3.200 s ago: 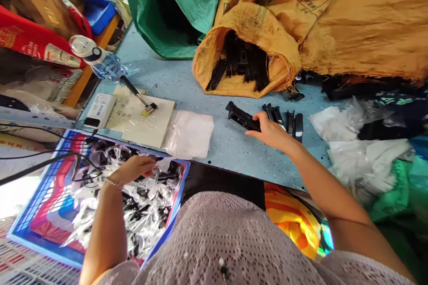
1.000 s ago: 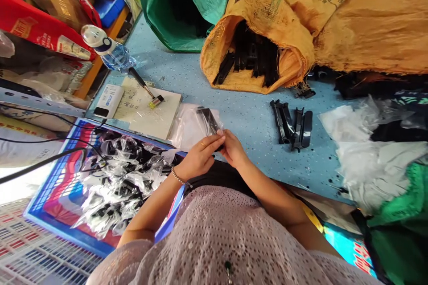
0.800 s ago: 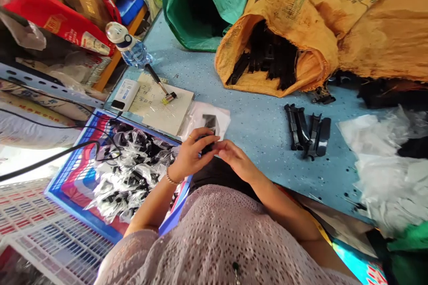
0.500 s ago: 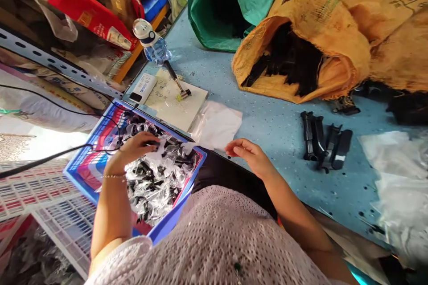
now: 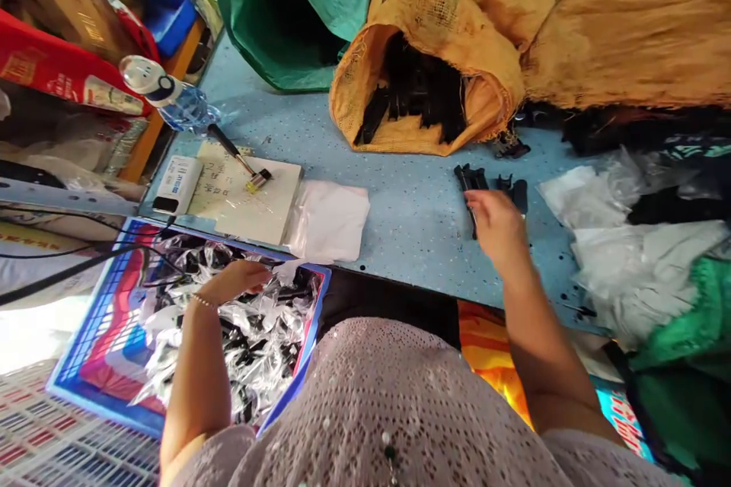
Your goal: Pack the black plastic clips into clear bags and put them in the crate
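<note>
Black parts (image 5: 471, 180) beneath and beside right fingers (image 5: 477, 197), left fingers (image 5: 256, 274) over basket (image 5: 111, 412), both grips unclear

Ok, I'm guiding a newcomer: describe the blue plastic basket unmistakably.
Find the speckled blue table. At its near left edge, under the left hand, sits the blue plastic basket. It holds bagged black pieces; the lattice crate beside it is white.

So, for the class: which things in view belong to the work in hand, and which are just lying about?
Apparently in use:
black parts at the right hand
flat plastic bags
blue basket of wrapped parts, at the left hand
orange sack holding similar parts

Probably just lying about:
bottle
black-handled tool
white box
red bag
</note>
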`<state>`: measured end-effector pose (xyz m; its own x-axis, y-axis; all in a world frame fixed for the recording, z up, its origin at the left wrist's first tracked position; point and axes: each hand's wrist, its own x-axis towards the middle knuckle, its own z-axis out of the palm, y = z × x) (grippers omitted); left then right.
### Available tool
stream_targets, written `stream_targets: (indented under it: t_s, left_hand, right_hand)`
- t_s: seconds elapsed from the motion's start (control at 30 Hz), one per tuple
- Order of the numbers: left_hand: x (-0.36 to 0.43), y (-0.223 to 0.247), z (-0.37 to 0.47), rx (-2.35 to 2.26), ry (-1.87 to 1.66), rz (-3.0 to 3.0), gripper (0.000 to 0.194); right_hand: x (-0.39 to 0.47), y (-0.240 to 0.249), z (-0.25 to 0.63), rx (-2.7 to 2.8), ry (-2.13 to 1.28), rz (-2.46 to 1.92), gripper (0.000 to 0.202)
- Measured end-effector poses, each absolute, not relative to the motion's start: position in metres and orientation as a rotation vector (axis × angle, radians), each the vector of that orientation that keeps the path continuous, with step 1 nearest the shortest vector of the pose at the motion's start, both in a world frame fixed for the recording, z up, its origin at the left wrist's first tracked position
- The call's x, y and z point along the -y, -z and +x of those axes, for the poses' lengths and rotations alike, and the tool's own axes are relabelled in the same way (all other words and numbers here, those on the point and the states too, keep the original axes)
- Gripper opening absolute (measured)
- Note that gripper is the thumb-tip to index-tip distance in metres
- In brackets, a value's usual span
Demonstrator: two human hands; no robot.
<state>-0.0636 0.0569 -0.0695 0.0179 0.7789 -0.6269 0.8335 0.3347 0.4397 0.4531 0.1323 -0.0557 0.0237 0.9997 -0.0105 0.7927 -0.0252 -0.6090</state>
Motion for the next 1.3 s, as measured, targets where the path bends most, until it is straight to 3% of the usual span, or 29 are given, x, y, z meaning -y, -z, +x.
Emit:
stream_targets:
  t_s: [0.07,0.13,0.23,0.33,0.43,0.5,0.6,0.7,0.8,0.97,1.17,1.3]
  left_hand:
    - [-0.058,0.053,-0.015,-1.371,-0.009,1.463,0.031]
    - [-0.068,0.047,0.038,-1.270,-0.268,1.598,0.032]
    - [-0.096,0.066,0.104,-1.646,-0.650,1.826,0.019]
    - [-0.122,0.097,0.126,-1.824,-0.712,1.829,0.011]
    - [-0.133,0.112,0.111,-1.801,-0.842,1.538,0.013]
    - [-0.134,0.112,0.097,-1.694,-0.978,1.242,0.019]
    - [-0.130,0.103,0.089,-1.491,-1.186,0.979,0.029]
    - [-0.122,0.093,0.093,-1.403,-1.246,1.047,0.033]
    - [-0.113,0.085,0.089,-1.492,-1.098,1.450,0.005]
    - [-0.109,0.084,0.070,-1.717,-0.838,1.942,0.041]
    - [-0.103,0.080,0.084,-1.609,-1.074,1.999,0.051]
    - [-0.077,0.072,0.101,-1.221,-1.064,2.266,0.057]
  right_hand:
    - [-0.148,0.051,0.474,1.971,-0.393,-2.230,0.035]
    - [-0.159,0.051,0.479,2.116,-0.329,-2.490,0.035]
    - [-0.162,0.060,0.475,2.249,-0.315,-2.517,0.040]
    - [-0.158,0.074,0.481,2.199,-0.389,-2.446,0.041]
    - [-0.151,0.085,0.487,1.934,-0.681,-2.228,0.037]
    - [-0.144,0.089,0.473,1.618,-1.124,-1.883,0.036]
    - [-0.136,0.092,0.414,1.109,-1.834,-1.256,0.044]
    - [-0.135,0.096,0.338,0.827,-2.228,-0.863,0.043]
    - [-0.142,0.102,0.291,0.718,-2.296,-0.841,0.037]
    - [-0.137,0.101,0.312,0.767,-2.055,-1.037,0.029]
    - [-0.110,0.097,0.344,0.740,-2.650,-0.743,0.033]
    - [-0.109,0.119,0.326,0.374,-2.653,-0.717,0.023]
